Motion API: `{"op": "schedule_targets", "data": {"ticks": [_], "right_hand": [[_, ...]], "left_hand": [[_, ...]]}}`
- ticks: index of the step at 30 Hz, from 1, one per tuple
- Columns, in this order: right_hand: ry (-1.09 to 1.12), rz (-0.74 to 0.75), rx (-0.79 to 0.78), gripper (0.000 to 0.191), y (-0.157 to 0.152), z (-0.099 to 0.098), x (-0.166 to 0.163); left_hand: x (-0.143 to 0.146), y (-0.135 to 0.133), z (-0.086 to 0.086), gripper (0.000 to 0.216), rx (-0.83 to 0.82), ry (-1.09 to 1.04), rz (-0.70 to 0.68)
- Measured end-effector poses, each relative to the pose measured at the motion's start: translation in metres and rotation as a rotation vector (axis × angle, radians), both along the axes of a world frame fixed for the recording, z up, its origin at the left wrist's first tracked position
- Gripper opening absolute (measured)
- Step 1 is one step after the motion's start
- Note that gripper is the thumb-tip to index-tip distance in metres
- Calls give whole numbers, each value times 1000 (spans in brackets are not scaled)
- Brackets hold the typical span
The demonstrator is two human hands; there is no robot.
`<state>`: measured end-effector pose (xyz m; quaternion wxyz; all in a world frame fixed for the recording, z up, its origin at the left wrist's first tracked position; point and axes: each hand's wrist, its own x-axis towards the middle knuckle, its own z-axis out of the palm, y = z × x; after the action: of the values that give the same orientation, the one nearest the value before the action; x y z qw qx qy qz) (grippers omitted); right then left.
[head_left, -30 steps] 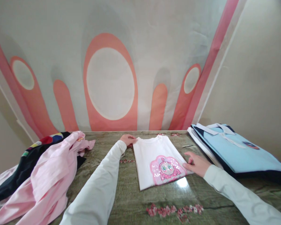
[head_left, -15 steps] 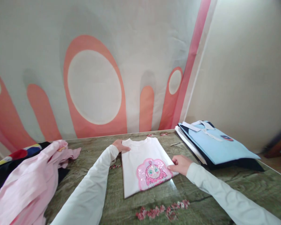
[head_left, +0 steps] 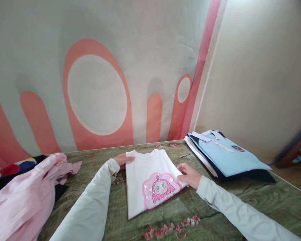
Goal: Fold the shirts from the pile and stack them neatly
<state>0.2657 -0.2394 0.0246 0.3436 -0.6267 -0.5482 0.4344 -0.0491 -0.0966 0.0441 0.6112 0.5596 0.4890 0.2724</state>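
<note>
A folded white t-shirt point(head_left: 142, 169) with a pink sequin cartoon face lies on the green patterned table point(head_left: 253, 197). My left hand point(head_left: 122, 158) grips its far left corner by the collar, fingers pinched on the cloth. My right hand point(head_left: 188, 174) holds the shirt's right edge, with the fingers curled on the fabric. Both arms wear long white sleeves.
A stack of folded clothes topped by a light blue polo point(head_left: 227, 157) sits at the right, close to the white shirt. A loose heap with a pink garment point(head_left: 22, 197) over dark, multicoloured cloth lies at the left. A pink-and-white painted wall stands right behind the table.
The view has swung to the right. Both hands keep their hold on the white shirt; its right edge has lifted slightly under my right hand, and the shirt lies a bit more askew.
</note>
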Motion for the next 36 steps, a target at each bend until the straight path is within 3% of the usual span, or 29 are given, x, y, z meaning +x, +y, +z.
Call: {"op": "schedule_targets", "data": {"ticks": [3,7,12,17,21,25,32,36], "right_hand": [[151,-21,-84,57,1,1,2],[147,2,-62,56,0,4,4],[77,39,170,37,4,7,9],[-32,83,385,31,9,32,30],[-96,3,451,34,9,64,72],[-119,-204,490,33,7,83,139],[-91,-461,469,32,-5,79,269],[-26,-636,443,36,-9,70,316]], "left_hand": [[-4,-8,2,42,-147,-93,12],[-18,-14,-2,47,-233,-191,-125],[-23,-11,-10,47,-232,-136,-143],[6,-11,-3,48,-88,-187,-101],[53,-12,18,48,49,-271,-12],[120,-8,44,39,106,-331,39],[259,2,74,42,162,-446,97],[320,0,86,55,168,-540,80]]}}
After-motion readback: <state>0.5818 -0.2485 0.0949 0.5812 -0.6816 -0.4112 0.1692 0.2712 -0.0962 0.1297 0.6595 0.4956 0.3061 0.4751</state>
